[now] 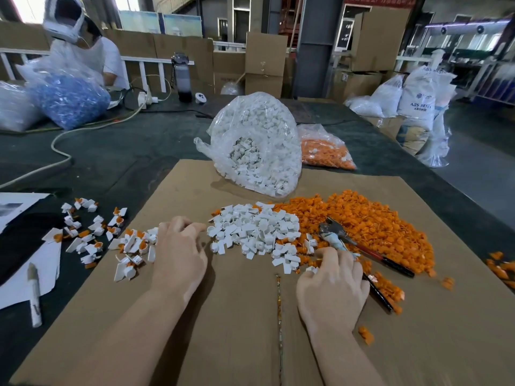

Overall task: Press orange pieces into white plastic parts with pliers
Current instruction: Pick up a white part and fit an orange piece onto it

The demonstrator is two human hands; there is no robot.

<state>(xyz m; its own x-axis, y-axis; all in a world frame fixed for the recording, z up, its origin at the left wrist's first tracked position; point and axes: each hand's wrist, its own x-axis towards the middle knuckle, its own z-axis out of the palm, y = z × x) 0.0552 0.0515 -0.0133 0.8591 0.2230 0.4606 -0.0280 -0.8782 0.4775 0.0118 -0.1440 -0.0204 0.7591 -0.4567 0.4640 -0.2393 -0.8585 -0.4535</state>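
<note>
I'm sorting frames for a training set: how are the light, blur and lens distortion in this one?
Head view: bright windows at the top blow out; the cardboard sheet is evenly lit, with soft shadows under the left hand and right hand; the wide lens bows the table edges; the white pile and pliers read sharp, while the person at far left is smeared.

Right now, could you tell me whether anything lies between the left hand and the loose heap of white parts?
Nothing visible does. The left hand rests on bare cardboard, its fingers just short of the white parts.
</note>
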